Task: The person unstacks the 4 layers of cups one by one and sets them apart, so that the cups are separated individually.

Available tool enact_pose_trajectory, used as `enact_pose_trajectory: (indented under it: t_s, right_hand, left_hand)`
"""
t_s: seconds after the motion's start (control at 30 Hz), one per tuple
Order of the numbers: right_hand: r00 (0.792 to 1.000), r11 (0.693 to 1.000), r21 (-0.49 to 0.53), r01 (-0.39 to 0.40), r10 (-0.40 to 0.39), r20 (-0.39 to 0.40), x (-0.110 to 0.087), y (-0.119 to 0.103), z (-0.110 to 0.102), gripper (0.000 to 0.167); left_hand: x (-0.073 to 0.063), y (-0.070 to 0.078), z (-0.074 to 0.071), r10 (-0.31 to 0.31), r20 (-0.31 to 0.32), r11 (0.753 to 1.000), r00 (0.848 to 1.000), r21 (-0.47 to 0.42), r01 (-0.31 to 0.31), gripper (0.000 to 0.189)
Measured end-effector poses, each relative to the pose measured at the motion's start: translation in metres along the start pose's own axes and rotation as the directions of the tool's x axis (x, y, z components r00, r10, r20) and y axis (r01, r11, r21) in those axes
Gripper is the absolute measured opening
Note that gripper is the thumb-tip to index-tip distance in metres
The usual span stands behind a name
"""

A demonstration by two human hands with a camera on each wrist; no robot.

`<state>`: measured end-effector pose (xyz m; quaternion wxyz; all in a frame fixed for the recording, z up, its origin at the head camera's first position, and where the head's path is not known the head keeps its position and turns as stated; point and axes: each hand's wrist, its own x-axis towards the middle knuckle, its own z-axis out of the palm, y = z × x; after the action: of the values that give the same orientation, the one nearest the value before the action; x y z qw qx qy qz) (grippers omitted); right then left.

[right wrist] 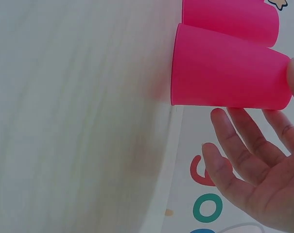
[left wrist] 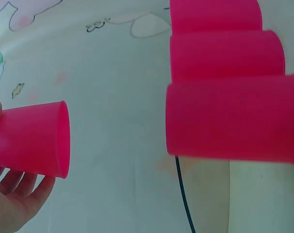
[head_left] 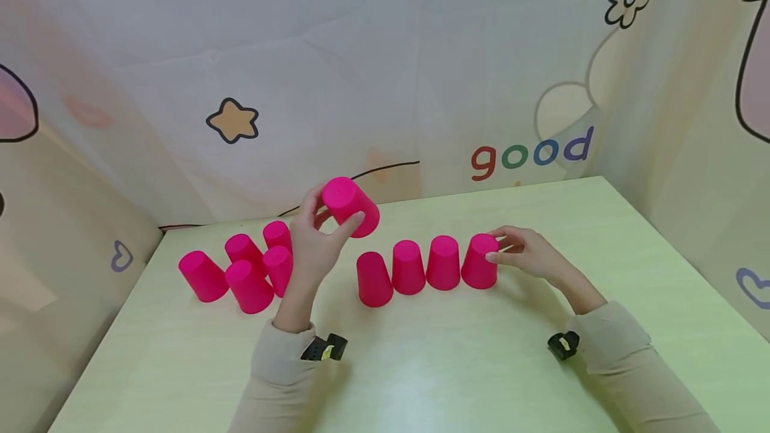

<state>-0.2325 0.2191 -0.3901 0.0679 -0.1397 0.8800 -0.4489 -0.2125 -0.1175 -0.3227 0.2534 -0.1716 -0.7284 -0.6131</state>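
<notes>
In the head view my left hand [head_left: 315,246] holds a pink plastic cup [head_left: 351,207] up above the table, tilted, thumb on one side and fingers on the other. The left wrist view shows the open rim of this raised cup [left wrist: 32,138]. Several more pink cups stand upside down in a row below and right of it; the leftmost one [head_left: 374,280] leans slightly. At the row's right end, my right hand [head_left: 532,252] has its thumb and fingertips on the last cup [head_left: 480,262]. From the right wrist, the thumb is at that cup's [right wrist: 229,70] base end, with fingers along its side.
Left of my left forearm, several upside-down pink cups [head_left: 204,277] stand in a loose cluster, partly hidden by the hand. The pale table [head_left: 445,359] meets a printed cloth backdrop [head_left: 361,85] at its back edge. Black straps with cameras [head_left: 325,347] sit at both wrists.
</notes>
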Motion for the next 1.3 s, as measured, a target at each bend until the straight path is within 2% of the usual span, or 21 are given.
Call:
enact_pose_trajectory:
  t_s: [0.17,0.3,0.5,0.7,0.87,1.07,1.3]
  right_hand:
    - [1.0,1.0,-0.012,-0.002,0.001,-0.003,0.0,-0.001,0.001,0.042]
    - [1.0,1.0,-0.017,-0.008,0.008,-0.003,-0.001,-0.001,0.001,0.043]
    - [1.0,1.0,-0.02,-0.007,0.007,-0.003,0.0,0.001,0.002,0.044]
    - [1.0,0.999,-0.026,-0.028,0.028,-0.003,0.001,0.003,0.002,0.043]
    - [1.0,0.999,-0.03,-0.015,0.015,-0.002,0.001,0.002,0.001,0.044]
    - [1.0,1.0,-0.026,-0.013,0.013,0.0,0.0,0.0,0.001,0.045]
    - [1.0,1.0,-0.023,-0.015,0.015,0.005,0.0,0.0,0.001,0.046]
  left_hand:
    - [-0.001,-0.005,-0.015,-0.031,-0.058,0.999,0.998,0.037,0.033,0.056]
    - [-0.002,-0.008,-0.027,-0.05,-0.08,0.996,0.996,0.065,0.055,0.058]
    - [-0.004,-0.011,-0.051,-0.093,-0.134,0.988,0.987,0.111,0.108,0.058]
    - [-0.005,-0.008,-0.074,-0.113,-0.215,0.975,0.97,0.162,0.149,0.058]
    - [-0.005,-0.003,-0.092,-0.122,-0.283,0.961,0.951,0.207,0.185,0.059]
    - [-0.005,0.0,-0.109,-0.105,-0.344,0.957,0.933,0.222,0.189,0.057]
    - [-0.006,-0.001,-0.13,-0.108,-0.411,0.931,0.905,0.277,0.237,0.058]
